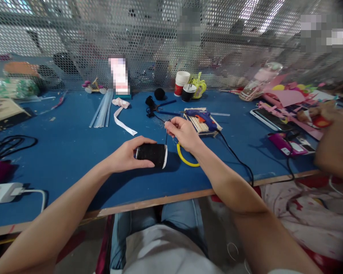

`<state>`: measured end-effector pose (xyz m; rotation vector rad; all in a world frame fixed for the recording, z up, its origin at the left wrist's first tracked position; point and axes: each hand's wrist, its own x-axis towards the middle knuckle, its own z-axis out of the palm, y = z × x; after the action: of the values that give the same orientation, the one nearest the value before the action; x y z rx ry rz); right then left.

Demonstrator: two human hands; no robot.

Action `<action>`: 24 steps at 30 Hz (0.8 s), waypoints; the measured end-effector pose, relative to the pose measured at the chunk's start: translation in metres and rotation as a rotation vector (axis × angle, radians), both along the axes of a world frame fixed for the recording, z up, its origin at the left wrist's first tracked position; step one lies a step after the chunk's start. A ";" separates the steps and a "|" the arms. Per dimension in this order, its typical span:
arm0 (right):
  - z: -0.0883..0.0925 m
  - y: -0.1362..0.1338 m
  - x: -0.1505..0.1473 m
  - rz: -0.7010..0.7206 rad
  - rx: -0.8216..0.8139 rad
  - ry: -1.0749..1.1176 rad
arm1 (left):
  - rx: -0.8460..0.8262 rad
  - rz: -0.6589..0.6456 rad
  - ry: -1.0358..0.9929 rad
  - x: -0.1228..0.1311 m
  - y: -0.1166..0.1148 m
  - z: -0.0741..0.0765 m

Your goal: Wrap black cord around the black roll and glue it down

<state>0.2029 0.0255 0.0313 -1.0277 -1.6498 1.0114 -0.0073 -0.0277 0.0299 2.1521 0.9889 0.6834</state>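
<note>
My left hand (128,155) is wrapped round a black cylinder (152,153) with a white rim, which lies on its side above the blue table (71,152). At the cylinder's right end a thin black cord (166,139) runs up to my right hand (180,131), whose thumb and fingers pinch it. The cord leads on towards a black bundle (150,105) further back. Beside my right wrist lies a yellow ring (185,160), partly hidden under the forearm.
Behind my right hand a blue glue gun (201,117) rests on wooden sticks (196,125). Paper cups (182,82), clear sticks (103,110) and a white ribbon (122,121) stand or lie further back. At the right are a phone (270,118) and another person's arm.
</note>
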 end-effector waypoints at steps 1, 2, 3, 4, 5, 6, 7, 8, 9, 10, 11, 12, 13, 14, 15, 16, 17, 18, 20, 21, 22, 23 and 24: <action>0.000 0.000 0.000 0.004 0.000 -0.014 | 0.013 -0.007 -0.005 0.000 0.000 0.000; 0.000 -0.001 -0.001 0.005 -0.002 -0.032 | 0.026 -0.013 -0.011 0.000 0.000 0.000; 0.000 -0.002 -0.001 0.005 -0.005 -0.052 | 0.040 -0.018 -0.016 0.000 0.000 0.001; 0.000 -0.002 -0.001 0.006 -0.010 -0.070 | 0.053 -0.022 -0.020 0.000 0.000 0.001; 0.000 -0.003 -0.002 0.007 -0.015 -0.083 | 0.065 -0.028 -0.024 0.001 -0.001 0.001; 0.000 -0.003 -0.002 0.010 -0.020 -0.094 | 0.077 -0.032 -0.026 0.001 -0.001 0.002; -0.001 -0.004 -0.003 0.013 -0.023 -0.102 | 0.088 -0.035 -0.029 0.001 -0.001 0.002; -0.001 -0.004 -0.003 0.018 -0.022 -0.109 | 0.100 -0.036 -0.032 0.001 -0.001 0.002; -0.002 -0.004 -0.004 0.023 -0.018 -0.117 | 0.112 -0.036 -0.036 0.001 -0.001 0.003; -0.003 -0.004 -0.004 0.024 -0.015 -0.127 | 0.126 -0.035 -0.041 0.001 -0.001 0.003; -0.004 -0.003 -0.004 0.026 -0.014 -0.139 | 0.139 -0.035 -0.045 0.001 -0.001 0.003; -0.004 -0.003 -0.005 0.028 -0.016 -0.153 | 0.153 -0.036 -0.048 0.001 -0.001 0.003; -0.005 -0.003 -0.005 0.031 -0.019 -0.166 | 0.168 -0.036 -0.050 0.001 -0.001 0.003; -0.005 -0.003 -0.005 0.035 -0.020 -0.179 | 0.181 -0.037 -0.052 0.001 0.000 0.003; -0.006 -0.003 -0.005 0.039 -0.022 -0.189 | 0.193 -0.036 -0.054 0.001 0.000 0.003; -0.006 -0.003 -0.005 0.044 -0.023 -0.198 | 0.205 -0.034 -0.059 0.001 0.000 0.002; -0.006 -0.004 -0.005 0.048 -0.025 -0.204 | 0.216 -0.029 -0.064 0.001 0.000 0.002; -0.006 -0.004 -0.005 0.051 -0.026 -0.209 | 0.228 -0.025 -0.070 0.001 0.000 0.002; -0.005 -0.004 -0.005 0.056 -0.032 -0.225 | 0.241 -0.021 -0.076 0.001 0.001 0.002; -0.005 -0.005 -0.005 0.058 -0.034 -0.236 | 0.244 -0.022 -0.077 0.001 0.001 0.001; -0.004 -0.005 -0.005 0.061 -0.034 -0.247 | 0.245 -0.026 -0.078 0.001 0.001 0.001; -0.004 -0.005 -0.005 0.063 -0.035 -0.258 | 0.244 -0.030 -0.078 0.002 0.001 0.001; -0.003 -0.005 -0.005 0.065 -0.036 -0.267 | 0.242 -0.034 -0.080 0.002 0.002 0.001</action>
<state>0.1982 0.0201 0.0281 -1.1799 -1.8977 0.9822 -0.0057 -0.0261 0.0307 2.3231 0.8628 0.9052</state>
